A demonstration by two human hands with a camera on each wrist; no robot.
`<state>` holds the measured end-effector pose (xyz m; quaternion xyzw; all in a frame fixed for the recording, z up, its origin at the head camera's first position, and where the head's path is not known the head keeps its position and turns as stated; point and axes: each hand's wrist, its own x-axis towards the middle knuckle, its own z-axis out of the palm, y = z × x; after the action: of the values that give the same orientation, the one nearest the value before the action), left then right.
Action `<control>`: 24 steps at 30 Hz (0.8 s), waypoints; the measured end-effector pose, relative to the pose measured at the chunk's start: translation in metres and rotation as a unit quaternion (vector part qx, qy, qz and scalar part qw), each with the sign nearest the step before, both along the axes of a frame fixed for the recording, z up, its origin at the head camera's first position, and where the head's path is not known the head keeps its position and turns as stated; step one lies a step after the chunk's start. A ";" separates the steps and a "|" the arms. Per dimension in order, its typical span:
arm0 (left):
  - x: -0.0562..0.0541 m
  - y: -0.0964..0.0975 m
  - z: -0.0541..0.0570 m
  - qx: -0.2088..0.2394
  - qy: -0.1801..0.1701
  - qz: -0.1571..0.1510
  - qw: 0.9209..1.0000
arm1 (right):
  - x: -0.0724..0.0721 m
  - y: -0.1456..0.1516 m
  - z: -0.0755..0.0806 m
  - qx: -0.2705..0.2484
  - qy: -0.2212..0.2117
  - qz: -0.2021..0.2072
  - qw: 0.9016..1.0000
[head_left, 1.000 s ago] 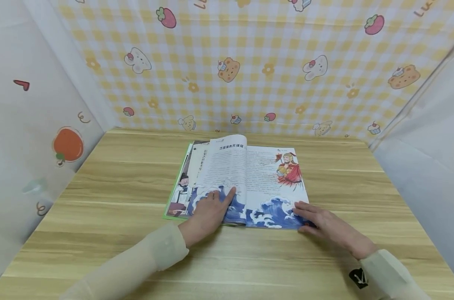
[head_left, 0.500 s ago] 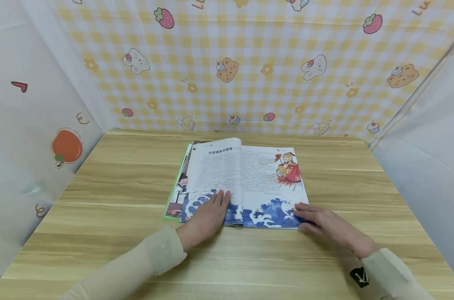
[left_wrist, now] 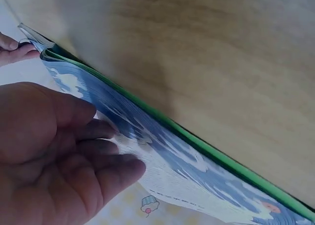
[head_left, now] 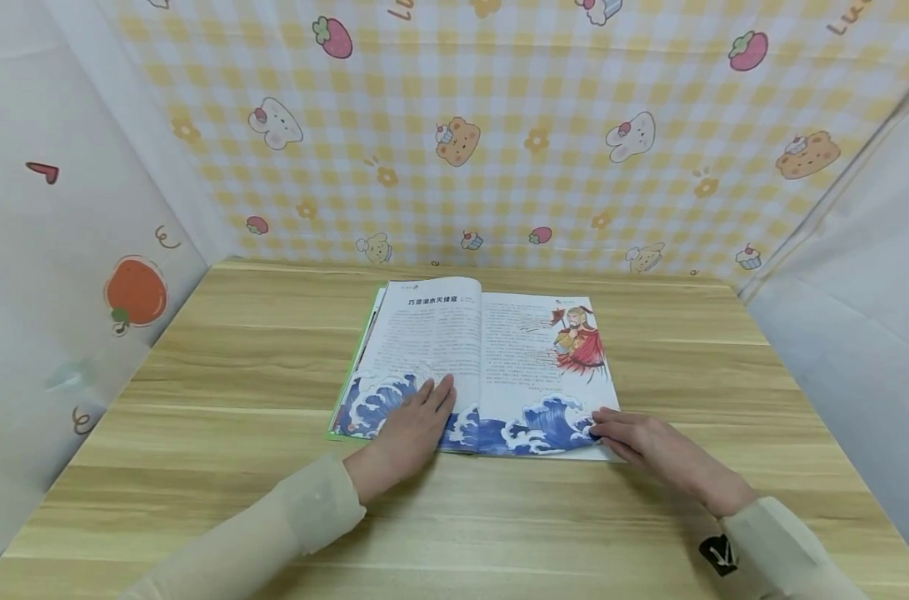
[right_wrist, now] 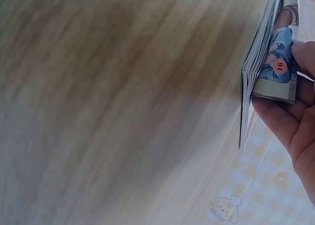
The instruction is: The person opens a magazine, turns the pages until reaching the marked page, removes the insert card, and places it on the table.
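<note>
An open illustrated book [head_left: 516, 342] lies on the table, with blue waves along the bottom of both pages and a red-robed figure at right. My left hand [head_left: 411, 429] rests on the lower part of the left page, fingers extended. In the left wrist view, the palm and slightly bent fingers of that hand [left_wrist: 64, 156] are over the wave print. My right hand [head_left: 649, 446] pinches the lower outer corner of the right page, which bends up. The right wrist view shows the page's underside [right_wrist: 280, 62], marked 16, between thumb and fingers.
The wooden table [head_left: 237, 375] extends around the book. A yellow checked cloth [head_left: 499, 183] with cartoon prints hangs behind its far edge, and pale sheets [head_left: 64, 233] stand at both sides. A green cover edge [left_wrist: 206, 146] shows beneath the pages.
The left page has settled leftward and flatter, covering the picture that showed beneath it. My left hand has slid slightly left. At my right hand, the right page's corner has come up.
</note>
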<state>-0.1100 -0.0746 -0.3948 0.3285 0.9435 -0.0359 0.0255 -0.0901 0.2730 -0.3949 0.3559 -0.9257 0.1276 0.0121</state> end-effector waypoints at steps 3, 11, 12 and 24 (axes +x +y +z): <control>0.000 0.000 0.000 -0.001 -0.018 0.007 1.000 | 0.000 0.001 -0.002 -0.001 0.008 0.003 1.000; 0.002 0.000 -0.003 0.038 -0.017 0.007 0.999 | 0.000 0.002 -0.004 -0.007 0.019 0.006 1.000; 0.002 0.000 -0.003 0.037 -0.016 0.003 0.999 | 0.000 0.002 -0.003 -0.006 0.015 0.004 1.000; 0.003 0.005 -0.003 -0.007 -0.007 -0.036 0.999 | 0.000 0.005 -0.005 -0.007 0.023 0.013 1.000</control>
<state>-0.1075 -0.0698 -0.3979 0.3626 0.9304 -0.0412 0.0336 -0.0898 0.2783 -0.4000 0.3703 -0.9197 0.1260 0.0345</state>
